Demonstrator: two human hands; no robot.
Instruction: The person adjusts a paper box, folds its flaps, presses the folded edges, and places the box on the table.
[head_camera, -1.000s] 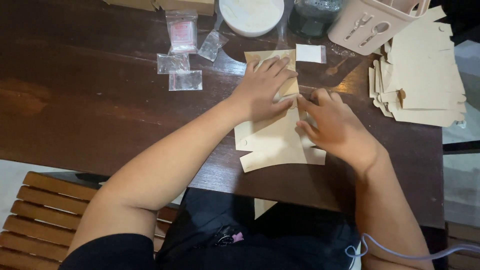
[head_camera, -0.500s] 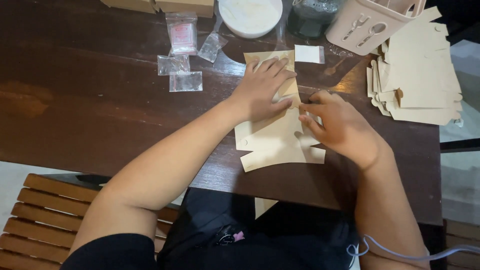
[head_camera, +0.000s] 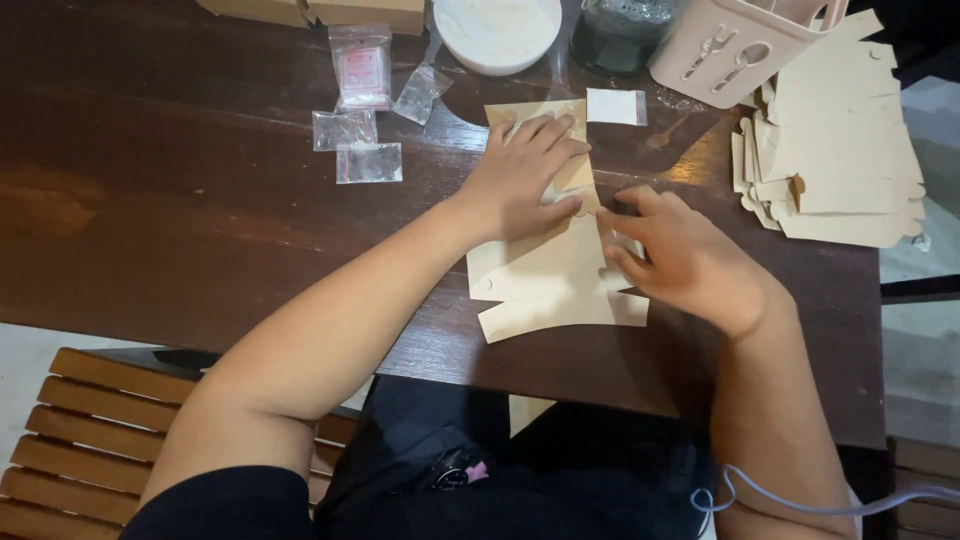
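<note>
Pressing: left hand (head_camera: 525, 175) is lying flat, palm down, on the upper half of the tan card cutout (head_camera: 550, 270), fingers (head_camera: 545, 130) spread and straight, gripping nothing, just pinning it to the table (head_camera: 200, 200).
Pinching: right hand (head_camera: 690, 260) is curling its fingertips onto the cutout's right edge, partly closed on what looks like a side flap; I cannot tell whether the flap is actually being clamped or only touched.
Key relation: cutout's long axis is running away from the person, tilting slightly left toward the far end; the left hand is sitting on top of it, the right hand is coming in from the right side, just beside the fold line. Both are touching it; the left is covering more of it.
Cutout location: lying flat near the table's near edge, centre-right, directly in front of the person.
Cutout look: pale tan, thin, flat die-cut blank with notched tabs and a small round notch at the lower left; upper part is looking slightly darker.
Nearby: stack of matching blanks (head_camera: 840, 170) is sitting well apart to the right; small clear bags (head_camera: 355, 145) are lying to the left; white round lid (head_camera: 497, 30) and a beige caddy (head_camera: 740, 40) are at the far edge.
</note>
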